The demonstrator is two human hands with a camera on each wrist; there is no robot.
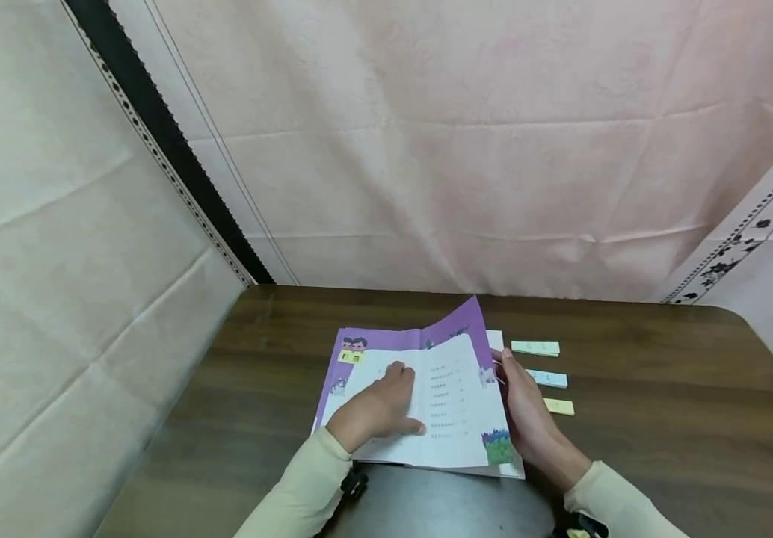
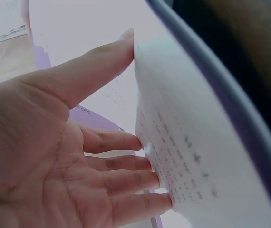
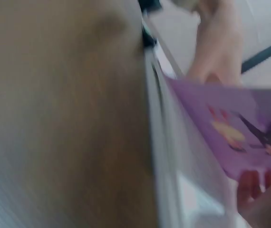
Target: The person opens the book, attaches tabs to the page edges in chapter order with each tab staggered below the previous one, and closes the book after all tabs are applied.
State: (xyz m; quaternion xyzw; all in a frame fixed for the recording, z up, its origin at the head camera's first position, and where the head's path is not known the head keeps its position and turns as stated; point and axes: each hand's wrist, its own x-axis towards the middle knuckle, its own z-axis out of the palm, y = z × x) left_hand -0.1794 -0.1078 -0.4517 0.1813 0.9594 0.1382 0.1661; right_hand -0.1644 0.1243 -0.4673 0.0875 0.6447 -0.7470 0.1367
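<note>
An open picture book [image 1: 450, 400] with purple-bordered white pages lies on the table, its right side lifted and slanting up. My left hand [image 1: 383, 403] presses on the pages near the fold, fingers extended and thumb spread apart. In the left wrist view, the thumb and fingertips of this hand [image 2: 78, 156] touch the printed page [image 2: 183, 123]. At the book's right edge, my right hand [image 1: 534, 415] holds the raised page. The right wrist view shows fingers [image 3: 254, 185] at the edge of a purple page [image 3: 240, 128] with a coloured drawing.
Right of the book, pale green sticky notes [image 1: 536, 348], blue notes [image 1: 548, 379] and yellow notes [image 1: 560, 407] lie on the brown wooden table [image 1: 656, 411]. A dark grey surface [image 1: 454, 501] is in front of the book. Pale cloth [image 1: 494, 149] hangs behind the table.
</note>
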